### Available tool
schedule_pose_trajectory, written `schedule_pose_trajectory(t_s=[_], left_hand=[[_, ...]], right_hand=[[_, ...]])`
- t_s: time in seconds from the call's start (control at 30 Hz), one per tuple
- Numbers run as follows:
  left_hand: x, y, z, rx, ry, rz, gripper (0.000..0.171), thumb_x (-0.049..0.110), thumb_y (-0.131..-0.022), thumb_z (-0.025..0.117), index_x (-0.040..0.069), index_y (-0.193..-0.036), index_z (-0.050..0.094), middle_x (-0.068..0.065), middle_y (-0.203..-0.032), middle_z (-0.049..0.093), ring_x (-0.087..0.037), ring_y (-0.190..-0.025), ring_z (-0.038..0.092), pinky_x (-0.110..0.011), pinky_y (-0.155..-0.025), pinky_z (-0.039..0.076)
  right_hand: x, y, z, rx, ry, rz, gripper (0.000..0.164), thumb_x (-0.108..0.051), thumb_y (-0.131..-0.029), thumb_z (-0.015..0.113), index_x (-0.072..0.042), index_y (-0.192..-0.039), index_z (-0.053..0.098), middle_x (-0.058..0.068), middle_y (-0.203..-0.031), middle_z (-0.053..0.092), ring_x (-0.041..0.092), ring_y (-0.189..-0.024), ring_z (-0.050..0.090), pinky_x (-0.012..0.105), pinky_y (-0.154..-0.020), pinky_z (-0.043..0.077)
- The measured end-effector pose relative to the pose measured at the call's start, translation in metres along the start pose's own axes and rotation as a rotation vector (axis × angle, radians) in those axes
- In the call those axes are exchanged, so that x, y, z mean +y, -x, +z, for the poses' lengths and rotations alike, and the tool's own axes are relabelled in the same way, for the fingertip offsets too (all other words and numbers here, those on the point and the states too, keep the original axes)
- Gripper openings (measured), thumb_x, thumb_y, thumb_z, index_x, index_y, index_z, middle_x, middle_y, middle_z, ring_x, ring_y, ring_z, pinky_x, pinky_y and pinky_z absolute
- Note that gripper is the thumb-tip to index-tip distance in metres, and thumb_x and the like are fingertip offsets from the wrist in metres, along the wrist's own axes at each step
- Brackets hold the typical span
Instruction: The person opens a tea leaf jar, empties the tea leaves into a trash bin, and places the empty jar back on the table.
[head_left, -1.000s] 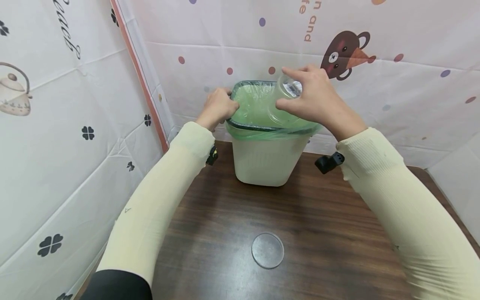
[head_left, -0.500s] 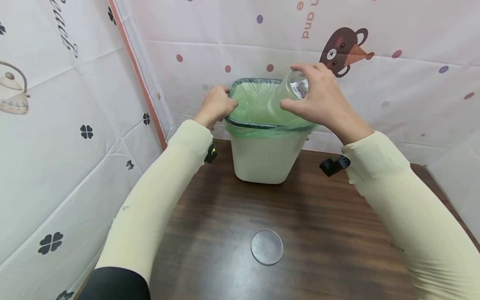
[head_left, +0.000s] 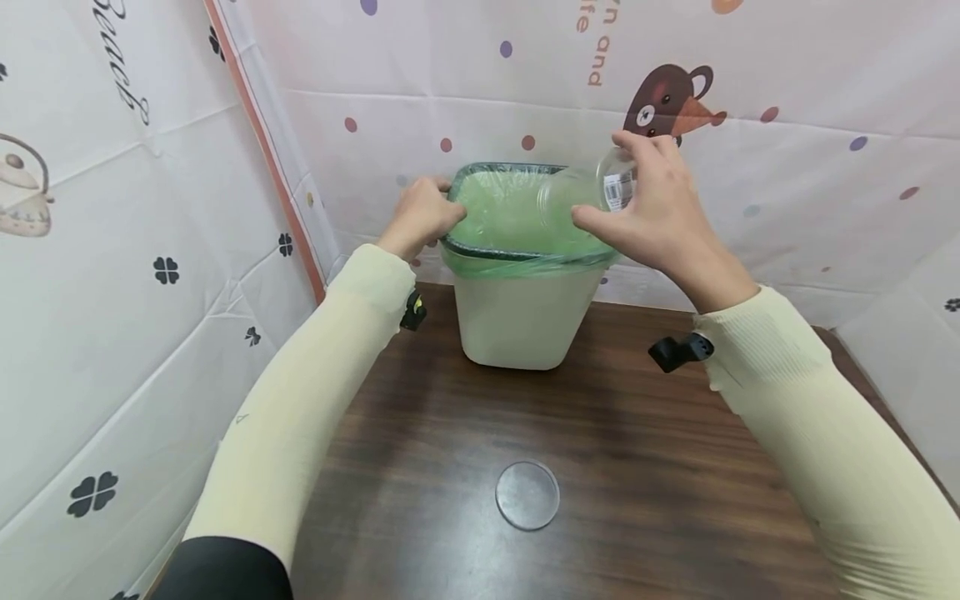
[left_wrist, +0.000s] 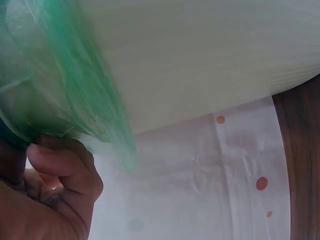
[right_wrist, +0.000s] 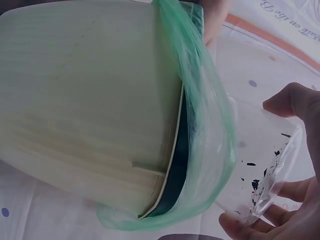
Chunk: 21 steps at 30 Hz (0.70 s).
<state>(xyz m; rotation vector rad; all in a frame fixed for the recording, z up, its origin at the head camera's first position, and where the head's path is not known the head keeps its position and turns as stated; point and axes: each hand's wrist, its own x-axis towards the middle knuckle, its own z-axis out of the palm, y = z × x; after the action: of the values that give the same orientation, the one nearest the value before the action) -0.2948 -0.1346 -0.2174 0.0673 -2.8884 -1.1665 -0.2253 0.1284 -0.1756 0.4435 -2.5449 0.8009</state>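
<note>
My left hand (head_left: 422, 212) grips the left rim of a pale trash bin (head_left: 521, 321), its fingers curled over the edge. A thin green trash bag (head_left: 525, 268) lines the bin and folds over the rim. In my right hand (head_left: 663, 208) is a clear plastic jar (head_left: 573, 190) with a barcode label near its base. The jar lies almost on its side, with its mouth end over the bin's opening. Dark flecks show on the jar (right_wrist: 255, 185) in the right wrist view; whether they are inside or outside, I cannot tell.
A clear round lid (head_left: 527, 496) lies flat on the dark wooden table (head_left: 420, 500) in front of the bin. Printed white cloth (head_left: 390, 125) hangs behind and to the left of the bin, close to both hands.
My right hand has shifted right, and the jar has tipped further, from steeply slanted to almost level. The left hand stays at the bin's rim.
</note>
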Motion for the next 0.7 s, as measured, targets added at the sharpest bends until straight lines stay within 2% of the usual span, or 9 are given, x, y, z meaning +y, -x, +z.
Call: schedule_pose_trajectory(t_s=[0.13,0.27,0.43,0.7], left_hand=[[-0.001,0.001,0.001,0.013,0.013,-0.007,0.059,0.025,-0.087,0.053,0.019,-0.143,0.035,-0.005,-0.089,0.065,-0.012,-0.040,0.037,-0.024,-0.036,0.035],[-0.001,0.002,0.001,0.029,0.029,-0.016,0.062,0.030,-0.087,0.055,0.017,-0.144,0.034,-0.004,-0.096,0.063,-0.013,-0.041,0.040,-0.024,-0.038,0.038],[-0.002,0.002,0.002,0.029,0.058,-0.013,0.065,0.033,-0.086,0.059,0.015,-0.143,0.035,-0.003,-0.112,0.059,-0.012,-0.042,0.042,-0.024,-0.041,0.041],[-0.004,0.001,0.002,0.056,0.087,-0.014,0.062,0.036,-0.085,0.060,0.015,-0.140,0.041,-0.002,-0.120,0.056,-0.011,-0.051,0.046,-0.024,-0.050,0.048]], right_hand=[[0.003,0.005,-0.002,0.054,-0.031,-0.006,0.082,-0.039,-0.067,0.073,-0.012,-0.137,0.041,0.010,-0.124,0.041,0.023,-0.104,0.038,0.043,-0.085,0.037],[0.007,0.011,-0.002,0.136,-0.070,-0.043,0.073,-0.037,-0.065,0.075,-0.009,-0.127,0.049,0.007,-0.111,0.044,0.021,-0.098,0.039,0.039,-0.080,0.036],[0.014,0.024,0.001,0.242,-0.144,-0.081,0.067,-0.038,-0.063,0.078,-0.013,-0.120,0.054,0.000,-0.098,0.044,0.015,-0.090,0.043,0.027,-0.069,0.040],[0.022,0.037,0.004,0.329,-0.212,-0.100,0.063,-0.035,-0.062,0.080,-0.014,-0.117,0.056,-0.003,-0.097,0.047,0.014,-0.085,0.049,0.020,-0.063,0.047]])
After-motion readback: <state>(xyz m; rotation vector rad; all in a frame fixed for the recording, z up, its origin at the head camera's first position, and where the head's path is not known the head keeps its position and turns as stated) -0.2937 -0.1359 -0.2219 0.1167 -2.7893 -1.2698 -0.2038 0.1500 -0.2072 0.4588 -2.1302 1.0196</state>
